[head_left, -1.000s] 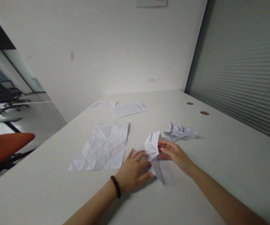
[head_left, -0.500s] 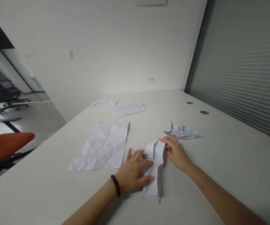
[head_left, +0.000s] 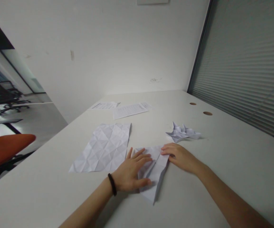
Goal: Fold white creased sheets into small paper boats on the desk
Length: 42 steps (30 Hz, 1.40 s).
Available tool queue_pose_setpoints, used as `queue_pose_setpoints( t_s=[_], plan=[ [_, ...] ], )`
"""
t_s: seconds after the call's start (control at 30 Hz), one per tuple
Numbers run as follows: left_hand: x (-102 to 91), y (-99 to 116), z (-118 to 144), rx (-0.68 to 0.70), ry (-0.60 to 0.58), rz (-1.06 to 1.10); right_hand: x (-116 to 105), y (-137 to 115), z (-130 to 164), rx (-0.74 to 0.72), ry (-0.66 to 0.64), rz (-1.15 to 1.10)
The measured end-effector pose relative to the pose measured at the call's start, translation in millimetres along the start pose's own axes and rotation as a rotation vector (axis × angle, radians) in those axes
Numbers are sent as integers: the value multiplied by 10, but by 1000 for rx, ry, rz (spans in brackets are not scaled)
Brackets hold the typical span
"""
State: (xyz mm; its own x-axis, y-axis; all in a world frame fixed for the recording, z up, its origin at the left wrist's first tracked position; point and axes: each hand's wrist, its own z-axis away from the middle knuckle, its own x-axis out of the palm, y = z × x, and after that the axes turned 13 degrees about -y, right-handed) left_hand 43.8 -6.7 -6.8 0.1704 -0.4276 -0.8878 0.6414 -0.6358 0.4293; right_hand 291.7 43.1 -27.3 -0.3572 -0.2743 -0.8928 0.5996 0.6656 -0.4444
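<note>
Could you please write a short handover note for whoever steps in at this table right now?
Left hand: flat, palm down, fingers spread on the folded paper, pinning it to the table.
Right hand: fingertips pressing the same paper's upper right edge.
Done: the paper lies folded in several layers, narrowing to a point toward the near edge.
Left: it looks only partly folded, unlike the finished paper model beyond the right hand.
Nearby: a creased sheet lies open to the left; printed pages lie farther back.

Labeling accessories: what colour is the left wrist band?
Black band on the left wrist, head view.
</note>
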Motion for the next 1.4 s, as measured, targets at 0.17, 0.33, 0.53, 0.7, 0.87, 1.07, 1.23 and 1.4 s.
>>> queue_pose_setpoints(
  t_s=[0.17,0.33,0.53,0.7,0.87,1.07,1.23,1.4],
  plan=[
    [-34,89,29,83,-17,-40,-83,-47,19,70,6,-7],
    [14,32,-16,14,21,-28,-145,-66,38,107,14,23],
    [31,-141,-86,-235,235,54,-137,-61,23,170,20,-37],
    [87,-235,-108,-300,361,3,31,-13,-20,247,116,-39],
    [131,-295,-119,-269,324,11,148,-4,-41,275,117,-48],
    [110,-272,-113,-185,349,259,138,7,-42,276,103,-164],
    [84,-220,-110,-218,317,573,156,11,-47,248,141,-200],
    [22,-194,-113,-104,316,787,234,45,-108,246,374,-347]
  ],
)
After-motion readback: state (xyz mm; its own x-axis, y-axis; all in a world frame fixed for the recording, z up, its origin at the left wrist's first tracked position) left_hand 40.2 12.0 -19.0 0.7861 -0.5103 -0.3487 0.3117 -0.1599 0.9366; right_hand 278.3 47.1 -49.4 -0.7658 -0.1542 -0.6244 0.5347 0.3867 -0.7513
